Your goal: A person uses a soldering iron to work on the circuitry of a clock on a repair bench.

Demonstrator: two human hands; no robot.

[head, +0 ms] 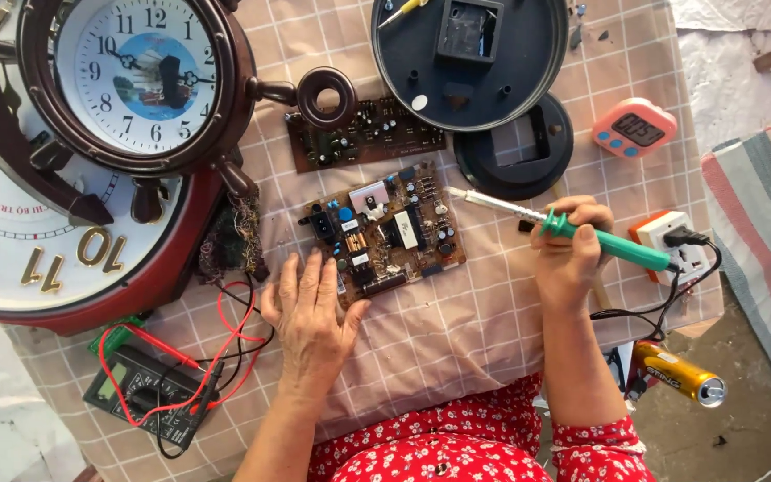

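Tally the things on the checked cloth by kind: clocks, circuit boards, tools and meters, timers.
Clock faces: 2, ship-wheel clock and large red-rimmed clock
Clock backs: 1, dark round clock back
Circuit boards: 2, brown board and dark board
Soldering irons: 1, green-handled soldering iron in the right hand
Multimeters: 1, multimeter
Timers: 1, pink timer
Total: 8

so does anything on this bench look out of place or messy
A few things do. A yellow drink can lies on its side at the table's right edge. A tangled wad of wire sits beside the circuit board under the left hand. The right hand grips a soldering iron.
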